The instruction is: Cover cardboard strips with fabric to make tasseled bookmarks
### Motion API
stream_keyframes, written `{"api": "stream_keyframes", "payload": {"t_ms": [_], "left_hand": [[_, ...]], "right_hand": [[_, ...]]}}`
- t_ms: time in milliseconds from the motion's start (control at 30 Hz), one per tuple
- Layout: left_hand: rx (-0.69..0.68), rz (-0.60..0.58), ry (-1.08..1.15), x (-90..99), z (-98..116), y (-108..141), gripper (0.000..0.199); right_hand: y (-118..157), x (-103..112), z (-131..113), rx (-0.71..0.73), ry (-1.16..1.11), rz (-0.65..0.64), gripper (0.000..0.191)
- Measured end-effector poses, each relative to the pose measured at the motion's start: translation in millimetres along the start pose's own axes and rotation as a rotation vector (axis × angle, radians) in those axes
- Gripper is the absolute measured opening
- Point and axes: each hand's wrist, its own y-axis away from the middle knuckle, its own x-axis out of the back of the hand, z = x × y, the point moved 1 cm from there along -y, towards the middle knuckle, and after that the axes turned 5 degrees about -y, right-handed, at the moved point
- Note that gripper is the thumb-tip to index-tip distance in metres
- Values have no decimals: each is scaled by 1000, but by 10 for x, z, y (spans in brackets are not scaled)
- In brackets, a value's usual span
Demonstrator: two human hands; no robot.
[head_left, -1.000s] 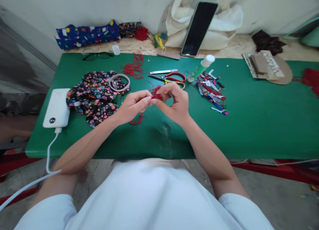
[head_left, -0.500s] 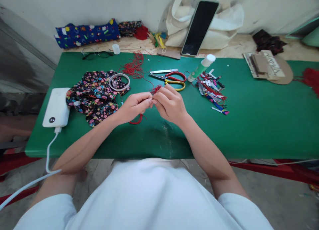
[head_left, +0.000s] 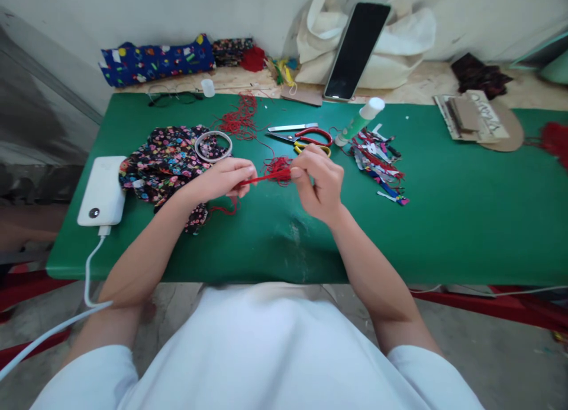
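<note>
A bundle of red yarn (head_left: 267, 177) is stretched between my hands. My left hand (head_left: 228, 178) is closed on one end, and more red yarn hangs below it onto the table. With thumb and forefinger, my right hand (head_left: 318, 182) pinches the other end. Behind the stretched strands lies a small tangled heap of red yarn (head_left: 280, 163). Scissors (head_left: 315, 139) with one red and one yellow handle lie beyond my right hand, a metal tool (head_left: 293, 127) alongside. Black floral fabric (head_left: 155, 161) spreads beside my left hand, with a roll of tape (head_left: 197, 145) on it.
A glue stick (head_left: 360, 121) stands by a pile of fabric scraps (head_left: 377, 161). A phone (head_left: 357, 52) leans against a cream cloth bag (head_left: 399, 55) at the back. A white power bank (head_left: 102, 191) with a cable lies at left; cardboard pieces (head_left: 470, 123) lie at right.
My hands have moved apart, left hand leftward and right hand slightly rightward. The red yarn now shows drawn out between them, and the heap behind has come into view.
</note>
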Motion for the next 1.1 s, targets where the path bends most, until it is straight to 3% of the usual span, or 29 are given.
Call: {"api": "stream_keyframes", "payload": {"t_ms": [100, 233, 367, 467, 533, 633, 767, 867, 900, 967, 1100], "left_hand": [[122, -112, -173, 143, 1, 58, 25], [89, -433, -387, 189, 36, 166, 23], [145, -686, -346, 139, 25, 243, 14], [162, -772, -337, 121, -7, 258, 8], [99, -740, -386, 135, -24, 240, 13], [-7, -572, -475, 177, -34, 182, 16], [-168, -195, -613, 171, -7, 99, 21], [-295, 99, -512, 61, 25, 63, 24], [-327, 140, -406, 5, 29, 55, 25], [-335, 62, -151, -119, 17, 35, 24], [-283, 63, 22, -287, -54, -13, 17]], "right_hand": [[-6, 36, 41, -100, -65, 127, 37], [-1, 38, 78, -132, -156, 228, 37], [-4, 34, 80, -155, -199, 228, 37], [-19, 37, 56, -160, -233, 137, 36], [-33, 38, 31, -150, -238, 46, 35], [-51, 37, -3, -108, -203, -65, 32], [-58, 23, -13, -69, -127, -167, 29], [-45, 0, -2, -36, -77, -227, 28], [-37, -8, 3, -18, -54, -241, 28], [-16, -25, 13, 25, 24, -269, 28], [27, -50, 33, 126, 223, -346, 25]]}}
